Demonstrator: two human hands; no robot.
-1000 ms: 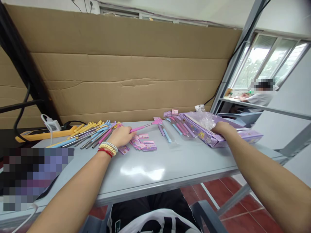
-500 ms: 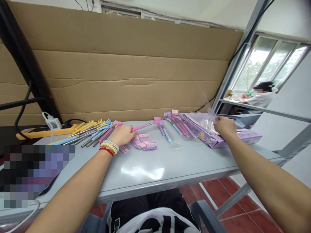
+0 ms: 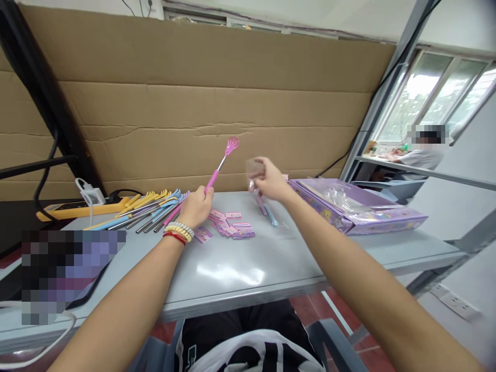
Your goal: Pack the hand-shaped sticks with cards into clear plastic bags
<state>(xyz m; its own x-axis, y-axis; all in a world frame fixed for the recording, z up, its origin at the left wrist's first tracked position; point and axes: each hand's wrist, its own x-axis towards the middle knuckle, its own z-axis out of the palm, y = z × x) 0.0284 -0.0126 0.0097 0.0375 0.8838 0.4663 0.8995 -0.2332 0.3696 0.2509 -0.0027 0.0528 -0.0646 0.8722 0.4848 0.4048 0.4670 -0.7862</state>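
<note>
My left hand is closed round the handle of a pink back scratcher, which is tilted upright with its clawed head at the top. To its right, my right hand pinches a clear plastic bag in the air, level with the scratcher's shaft. Small pink printed cards lie on the table between my hands. Left of my left hand is a pile of back scratchers in yellow, blue, purple and pink. Bagged back scratchers lie beneath my right hand, partly hidden by it.
A purple box with clear bags on top stands at the table's right. Left are a blurred-out dark object, a yellow tool and a white charger. Cardboard walls the back. Another person sits beyond the frame.
My right hand has moved left from the purple box, bringing a clear bag with it. My left hand has raised the pink back scratcher from nearly level to upright.
</note>
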